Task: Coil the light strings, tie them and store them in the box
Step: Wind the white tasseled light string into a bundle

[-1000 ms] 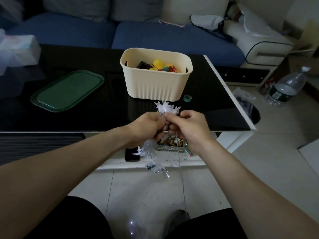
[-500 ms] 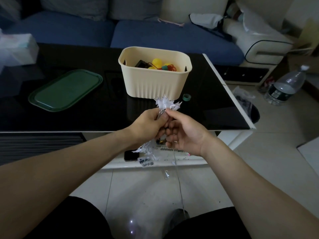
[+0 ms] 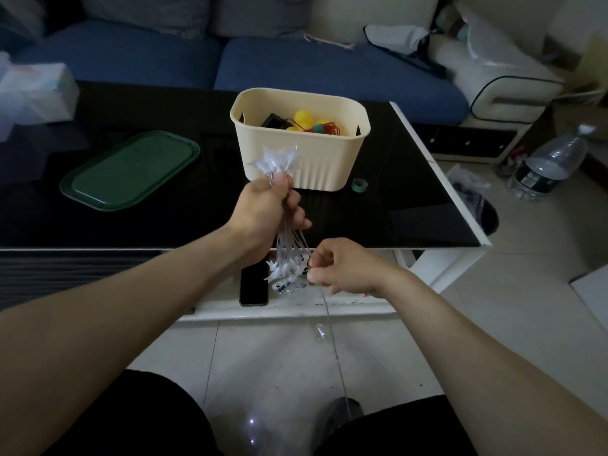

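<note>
— Why hold it that way?

— My right hand [image 3: 342, 264] pinches the thin trailing wire low down, ready to feed another loop. My left hand [image 3: 268, 209] fists round the bundled white star-shaped light string [image 3: 289, 245], so the coils stay together.

— And beyond?

— The glossy black tabletop [image 3: 394, 209] carries the cream ribbed plastic box [image 3: 306, 159], already holding coloured lights, beside its flat green lid [image 3: 130, 171]; a blue sofa [image 3: 329, 70] stands behind.

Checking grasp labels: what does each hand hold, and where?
Left hand grips the light string bundle just below its top. Right hand pinches the loose wire at the bundle's lower end.
</note>
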The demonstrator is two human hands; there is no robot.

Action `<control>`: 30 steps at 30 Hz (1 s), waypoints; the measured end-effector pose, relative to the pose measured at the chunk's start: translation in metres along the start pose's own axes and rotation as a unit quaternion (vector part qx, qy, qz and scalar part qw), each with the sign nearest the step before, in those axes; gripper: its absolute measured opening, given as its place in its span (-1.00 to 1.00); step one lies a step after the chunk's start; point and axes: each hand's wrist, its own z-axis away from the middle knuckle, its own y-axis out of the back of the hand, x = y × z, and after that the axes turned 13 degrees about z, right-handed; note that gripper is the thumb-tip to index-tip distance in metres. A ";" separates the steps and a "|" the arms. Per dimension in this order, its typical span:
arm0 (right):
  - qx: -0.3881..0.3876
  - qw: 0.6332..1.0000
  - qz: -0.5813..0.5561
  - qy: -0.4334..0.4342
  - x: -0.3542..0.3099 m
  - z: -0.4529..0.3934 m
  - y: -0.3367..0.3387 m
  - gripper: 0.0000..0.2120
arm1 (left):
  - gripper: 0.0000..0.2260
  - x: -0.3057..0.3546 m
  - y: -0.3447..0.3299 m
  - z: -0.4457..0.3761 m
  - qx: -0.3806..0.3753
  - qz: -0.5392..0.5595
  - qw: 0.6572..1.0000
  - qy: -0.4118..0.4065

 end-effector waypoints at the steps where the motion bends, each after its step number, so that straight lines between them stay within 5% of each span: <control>1: -0.012 0.999 -0.036 -0.009 -0.002 0.000 -0.001 -0.82 | -0.75 0.001 0.001 0.000 0.005 -0.003 1.000 -0.004; 6: -0.100 0.988 -0.110 -0.031 -0.003 0.001 0.007 -0.63 | -0.73 0.004 0.005 -0.004 0.038 -0.024 0.999 -0.020; 14: -0.172 0.980 0.100 -0.022 0.016 0.000 0.011 -0.93 | -0.72 0.014 0.010 -0.011 0.091 -0.007 0.994 -0.055; 19: -0.258 0.963 0.039 -0.062 0.018 -0.003 0.003 -0.50 | -0.71 0.016 0.013 -0.011 0.111 0.002 0.992 -0.057; 21: -0.274 0.959 0.052 -0.051 0.011 -0.004 -0.006 -0.56 | -0.71 0.016 0.012 -0.011 0.110 0.008 0.992 -0.061; 25: -0.272 0.958 0.083 -0.037 0.001 -0.007 -0.016 -0.79 | -0.73 0.018 0.013 -0.012 0.118 0.016 0.990 -0.071; 30: -0.152 0.981 0.091 -0.084 0.000 -0.005 -0.002 -0.75 | -0.74 0.020 0.019 -0.012 0.120 -0.004 0.990 -0.074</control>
